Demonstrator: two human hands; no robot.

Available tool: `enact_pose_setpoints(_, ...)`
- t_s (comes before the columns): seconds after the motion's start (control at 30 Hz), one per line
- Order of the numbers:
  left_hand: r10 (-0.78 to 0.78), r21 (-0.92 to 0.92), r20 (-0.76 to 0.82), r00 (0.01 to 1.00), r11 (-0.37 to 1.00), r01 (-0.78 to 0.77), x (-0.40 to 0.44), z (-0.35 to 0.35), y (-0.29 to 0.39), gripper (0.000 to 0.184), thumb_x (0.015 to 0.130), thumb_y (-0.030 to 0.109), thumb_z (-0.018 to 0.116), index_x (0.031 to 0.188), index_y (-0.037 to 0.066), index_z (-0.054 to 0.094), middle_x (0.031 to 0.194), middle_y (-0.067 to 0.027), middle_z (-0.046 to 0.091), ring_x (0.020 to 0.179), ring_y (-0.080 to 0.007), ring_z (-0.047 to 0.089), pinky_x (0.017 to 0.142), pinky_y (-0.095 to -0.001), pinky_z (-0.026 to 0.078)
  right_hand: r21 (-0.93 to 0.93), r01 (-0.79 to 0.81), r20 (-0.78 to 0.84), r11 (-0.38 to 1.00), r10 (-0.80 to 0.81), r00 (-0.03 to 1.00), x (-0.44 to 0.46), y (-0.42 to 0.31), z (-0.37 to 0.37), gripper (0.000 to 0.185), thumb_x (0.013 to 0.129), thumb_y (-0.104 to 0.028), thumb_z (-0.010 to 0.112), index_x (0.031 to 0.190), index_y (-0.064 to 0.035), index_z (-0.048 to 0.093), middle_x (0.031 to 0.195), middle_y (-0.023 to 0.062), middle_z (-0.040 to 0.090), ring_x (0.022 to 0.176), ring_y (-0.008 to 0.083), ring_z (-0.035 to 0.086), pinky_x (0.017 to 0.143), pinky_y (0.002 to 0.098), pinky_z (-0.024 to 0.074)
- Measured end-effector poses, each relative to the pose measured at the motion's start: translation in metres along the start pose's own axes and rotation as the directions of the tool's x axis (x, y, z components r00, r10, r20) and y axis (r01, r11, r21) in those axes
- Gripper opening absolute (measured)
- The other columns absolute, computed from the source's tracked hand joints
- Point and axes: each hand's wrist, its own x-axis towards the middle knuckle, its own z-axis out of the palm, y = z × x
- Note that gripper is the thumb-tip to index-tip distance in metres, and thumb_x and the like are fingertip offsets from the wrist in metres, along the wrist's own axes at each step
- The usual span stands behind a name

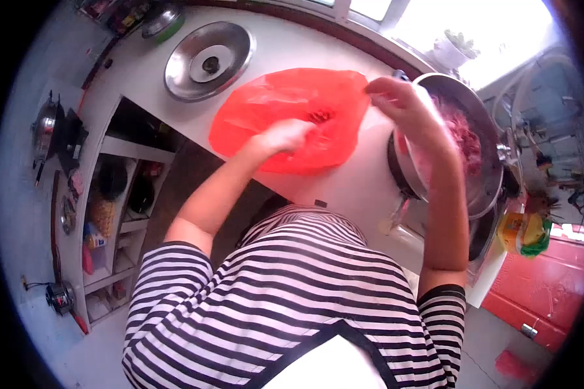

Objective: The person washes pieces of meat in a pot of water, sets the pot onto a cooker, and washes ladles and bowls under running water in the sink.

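Note:
A thin red plastic bag [259,110] lies spread on the white counter with its mouth open. My left hand [285,136] reaches into it, beside a small heap of dark red bits [320,117]; its fingers are blurred and partly hidden, so what they hold cannot be made out. At the bag's right edge, my right hand [399,104] pinches the plastic between its fingers. Under my right forearm stands a large pan [428,81] with reddish raw-looking meat [461,136] in it, partly covered by the arm.
A wide metal dish [237,45] with a white centre sits on the counter [156,65] at the back left. Near it is a lidded bowl [162,24]. A potted plant [454,48] stands on the windowsill. Open shelves [120,223] are at left, a red cabinet [538,285] at right.

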Motion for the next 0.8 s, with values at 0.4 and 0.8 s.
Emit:
enact_pose_setpoints(0.4, 0.013, 0.006, 0.136, 0.991, 1.0, -0.014, 0.038, 0.02, -0.064, 0.025, 0.068, 0.003, 0.046, 0.091, -0.001, 0.054, 0.08, -0.0237, 0.058, 0.073, -0.0367, 0.057, 0.062, -0.0425, 0.045, -0.765, -0.062, 0.447, 0.642, 0.597, 0.666, 0.016, 0.049, 0.12, 0.021, 0.071, -0.016, 0.049, 0.078, -0.0037, 0.065, 0.083, 0.0164, 0.062, 0.077, 0.0277, 0.062, 0.065, 0.0389, 0.0489)
enact_pose_setpoints(0.8, 0.323, -0.143, -0.154, 0.934, 0.928, -0.345, 0.083, 0.023, -0.045, 0.043, 0.071, 0.02, 0.059, 0.111, 0.01, 0.05, 0.118, -0.0131, 0.045, 0.109, -0.0301, 0.043, 0.089, -0.0382, 0.038, -0.63, -0.331, 0.044, 0.702, 0.458, 0.888, 0.028, 0.044, 0.121, 0.019, 0.074, -0.018, 0.051, 0.083, -0.0051, 0.061, 0.082, 0.0182, 0.059, 0.079, 0.0328, 0.057, 0.066, 0.0411, 0.0458)
